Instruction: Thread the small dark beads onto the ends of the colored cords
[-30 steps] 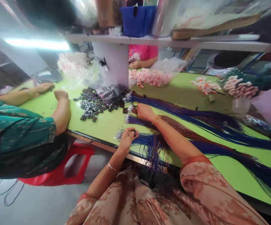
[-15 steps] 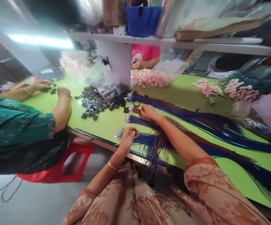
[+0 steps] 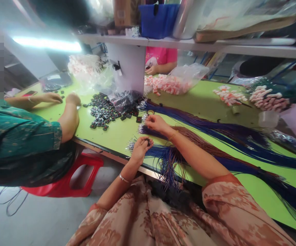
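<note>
My left hand (image 3: 139,150) is closed around a small black connector housing (image 3: 147,141), near the table's front edge. Under and beside it lies a bundle of blue wires (image 3: 157,152) with silver metal tips. My right hand (image 3: 158,124) is pinched over the silver tips of the brown wires (image 3: 189,135); anything thin between its fingers is too small to make out. Left of my hands spreads a pile of black housings (image 3: 102,111), some with red marks. A roll of tape (image 3: 150,112) lies just beyond my right hand.
A co-worker's arm (image 3: 69,119) rests on the green table (image 3: 83,131) at left, above a red stool (image 3: 93,177). Pink-and-white pieces (image 3: 168,84) lie behind the wires. A shelf with a blue bin (image 3: 158,22) crosses above. Another person sits opposite.
My right hand has drawn left and slightly nearer to my left hand, to the wire tips. My left hand keeps its hold. The co-worker's far hand has lowered to the table.
</note>
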`<state>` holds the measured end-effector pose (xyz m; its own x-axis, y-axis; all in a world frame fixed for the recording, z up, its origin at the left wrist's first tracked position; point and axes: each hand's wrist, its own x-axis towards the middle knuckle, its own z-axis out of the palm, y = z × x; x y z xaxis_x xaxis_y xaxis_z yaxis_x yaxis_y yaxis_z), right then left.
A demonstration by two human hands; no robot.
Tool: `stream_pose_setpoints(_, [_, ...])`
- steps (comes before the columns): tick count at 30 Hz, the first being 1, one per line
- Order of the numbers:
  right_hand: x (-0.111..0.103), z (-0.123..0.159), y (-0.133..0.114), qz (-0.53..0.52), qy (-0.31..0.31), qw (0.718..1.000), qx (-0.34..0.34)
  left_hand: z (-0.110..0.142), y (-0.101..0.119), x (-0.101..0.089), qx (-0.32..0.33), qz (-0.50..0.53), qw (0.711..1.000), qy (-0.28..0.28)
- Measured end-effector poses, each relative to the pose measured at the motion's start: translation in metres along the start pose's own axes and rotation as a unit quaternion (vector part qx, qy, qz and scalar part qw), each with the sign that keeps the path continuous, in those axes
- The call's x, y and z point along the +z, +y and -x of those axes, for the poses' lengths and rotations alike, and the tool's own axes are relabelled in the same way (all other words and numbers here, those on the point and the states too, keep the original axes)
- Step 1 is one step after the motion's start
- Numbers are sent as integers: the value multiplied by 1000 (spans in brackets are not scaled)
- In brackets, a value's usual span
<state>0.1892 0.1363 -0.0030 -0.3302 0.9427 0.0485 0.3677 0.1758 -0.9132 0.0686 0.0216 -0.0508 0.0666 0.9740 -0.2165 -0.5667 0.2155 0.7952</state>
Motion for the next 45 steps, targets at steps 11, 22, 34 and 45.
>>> stream_pose_setpoints(11, [-2,84,1,19,-53,997,-52,-2,4,-3,-18,43,999,-13])
stream_pose_setpoints(22, [7,100,7,170,34,982,-72,-2,6,-7,-55,11,998,-21])
stream_pose_setpoints(34, [13,101,6,187,49,980,-39,2,6,-1,-40,-28,999,-6])
stream_pose_setpoints(45, [9,104,1,291,-12,954,-77,4,4,1,-45,-54,997,11])
